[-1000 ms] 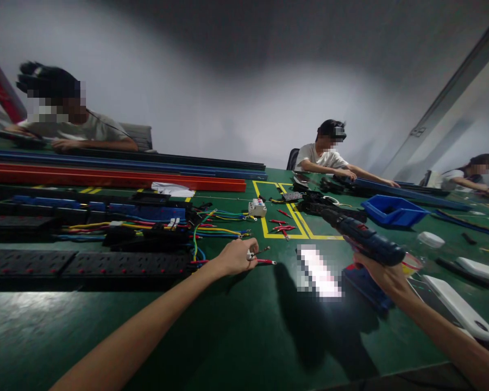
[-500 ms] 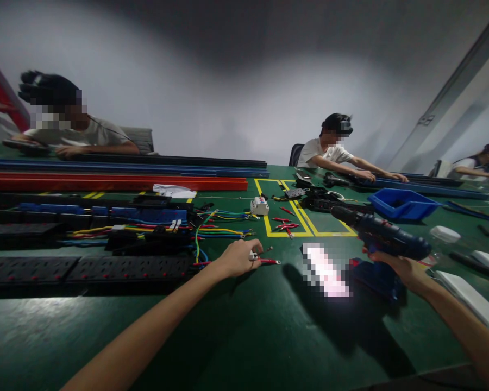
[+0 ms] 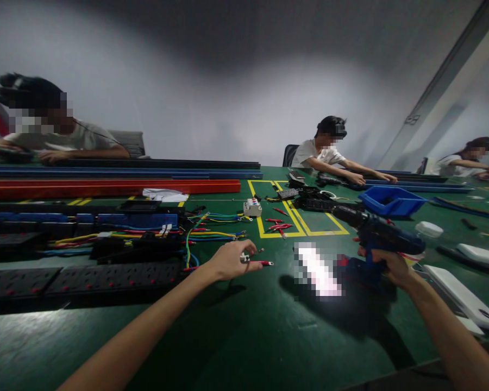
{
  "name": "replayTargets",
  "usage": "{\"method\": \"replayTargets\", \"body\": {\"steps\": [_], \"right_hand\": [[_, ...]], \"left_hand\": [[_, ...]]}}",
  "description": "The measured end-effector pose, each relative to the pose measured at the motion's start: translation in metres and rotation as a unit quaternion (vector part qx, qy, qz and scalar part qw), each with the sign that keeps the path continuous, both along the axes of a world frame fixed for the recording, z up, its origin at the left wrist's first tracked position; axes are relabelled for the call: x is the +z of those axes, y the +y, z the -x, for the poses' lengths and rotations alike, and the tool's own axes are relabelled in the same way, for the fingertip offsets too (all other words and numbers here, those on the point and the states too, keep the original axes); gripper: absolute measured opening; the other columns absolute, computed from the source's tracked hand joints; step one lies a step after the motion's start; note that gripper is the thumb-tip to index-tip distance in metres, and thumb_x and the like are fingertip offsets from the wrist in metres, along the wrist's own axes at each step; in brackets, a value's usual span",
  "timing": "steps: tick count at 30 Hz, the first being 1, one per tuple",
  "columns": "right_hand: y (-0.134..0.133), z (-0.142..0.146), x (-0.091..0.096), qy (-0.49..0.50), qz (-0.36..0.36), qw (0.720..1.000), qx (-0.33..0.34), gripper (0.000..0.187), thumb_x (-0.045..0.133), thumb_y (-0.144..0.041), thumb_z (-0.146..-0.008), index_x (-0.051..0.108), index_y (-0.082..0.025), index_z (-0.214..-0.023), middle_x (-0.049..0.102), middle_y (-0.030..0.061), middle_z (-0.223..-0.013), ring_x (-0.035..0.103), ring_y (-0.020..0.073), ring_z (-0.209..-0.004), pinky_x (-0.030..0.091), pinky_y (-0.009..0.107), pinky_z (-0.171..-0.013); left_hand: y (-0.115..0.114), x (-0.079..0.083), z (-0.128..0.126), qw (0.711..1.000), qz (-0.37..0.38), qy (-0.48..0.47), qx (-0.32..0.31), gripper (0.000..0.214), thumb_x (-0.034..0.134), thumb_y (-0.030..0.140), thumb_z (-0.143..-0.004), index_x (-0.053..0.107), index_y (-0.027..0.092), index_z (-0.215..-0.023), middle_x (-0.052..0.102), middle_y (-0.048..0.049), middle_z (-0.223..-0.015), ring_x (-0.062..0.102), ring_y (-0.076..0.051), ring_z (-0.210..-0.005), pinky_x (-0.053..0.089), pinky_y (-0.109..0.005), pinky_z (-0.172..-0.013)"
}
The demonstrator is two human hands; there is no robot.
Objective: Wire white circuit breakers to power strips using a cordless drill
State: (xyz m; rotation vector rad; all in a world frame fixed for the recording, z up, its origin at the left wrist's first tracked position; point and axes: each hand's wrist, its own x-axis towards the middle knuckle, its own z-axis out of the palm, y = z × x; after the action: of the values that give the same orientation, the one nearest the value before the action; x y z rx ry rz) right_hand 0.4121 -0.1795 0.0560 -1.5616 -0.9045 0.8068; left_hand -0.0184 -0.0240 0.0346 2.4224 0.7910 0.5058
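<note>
Around the drill handle (image 3: 372, 271), right-hand fingers (image 3: 385, 256) curl closed.

a pale wall (image 3: 212, 103) rises behind a green table (image 3: 228, 347).

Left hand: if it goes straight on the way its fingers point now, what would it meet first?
Beyond the red wire at the left hand, probably the bright pixelated patch, though depth is unclear.
</note>
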Motion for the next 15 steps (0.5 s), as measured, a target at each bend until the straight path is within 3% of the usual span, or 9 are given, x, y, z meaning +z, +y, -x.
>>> {"method": "replayTargets", "body": {"steps": [5, 8, 11, 15], "right_hand": [[0.001, -0.004, -0.004, -0.009, -0.017, 1.000, 0.018, 0.041, 0.054, -0.026, -0.048, 0.062, -0.020, -0.087, 0.060, 0.0048, -0.072, 0.054, 0.0192, -0.068, 0.040, 0.029, -0.059], [0.001, -0.004, -0.005, -0.020, -0.021, 0.999, 0.021, 0.040, 0.053, -0.027, -0.047, 0.062, -0.020, -0.086, 0.060, 0.0044, -0.071, 0.054, 0.0190, -0.069, 0.040, 0.029, -0.060], [0.001, -0.003, -0.006, -0.039, -0.018, 0.999, 0.016, 0.040, 0.051, -0.030, -0.048, 0.062, -0.019, -0.085, 0.060, 0.0048, -0.070, 0.053, 0.0188, -0.065, 0.041, 0.030, -0.059], [0.001, -0.002, -0.005, -0.101, -0.015, 0.995, -0.021, 0.041, 0.048, -0.034, -0.049, 0.062, -0.018, -0.083, 0.060, 0.0055, -0.068, 0.053, 0.0194, -0.062, 0.044, 0.032, -0.060]], "left_hand": [[-0.004, 0.014, -0.001, 0.990, -0.139, -0.027, -0.022, 0.034, 0.059, 0.050, -0.087, 0.069, 0.023, -0.106, 0.064, -0.0061, -0.118, 0.054, -0.024, -0.111, 0.044, -0.041, -0.096], [-0.005, 0.020, -0.002, 0.984, -0.170, -0.050, -0.029, 0.022, 0.055, 0.035, -0.092, 0.072, 0.025, -0.101, 0.065, -0.0051, -0.117, 0.053, -0.022, -0.111, 0.044, -0.040, -0.096], [-0.010, 0.030, -0.003, 0.986, -0.137, -0.093, -0.028, 0.021, 0.055, 0.032, -0.093, 0.073, 0.025, -0.101, 0.069, -0.0027, -0.109, 0.057, -0.020, -0.105, 0.045, -0.036, -0.095], [-0.018, 0.054, -0.005, 0.984, -0.039, -0.169, 0.031, 0.028, 0.050, 0.039, -0.095, 0.068, 0.026, -0.112, 0.070, -0.0009, -0.101, 0.062, -0.018, -0.095, 0.048, -0.032, -0.089]]}}
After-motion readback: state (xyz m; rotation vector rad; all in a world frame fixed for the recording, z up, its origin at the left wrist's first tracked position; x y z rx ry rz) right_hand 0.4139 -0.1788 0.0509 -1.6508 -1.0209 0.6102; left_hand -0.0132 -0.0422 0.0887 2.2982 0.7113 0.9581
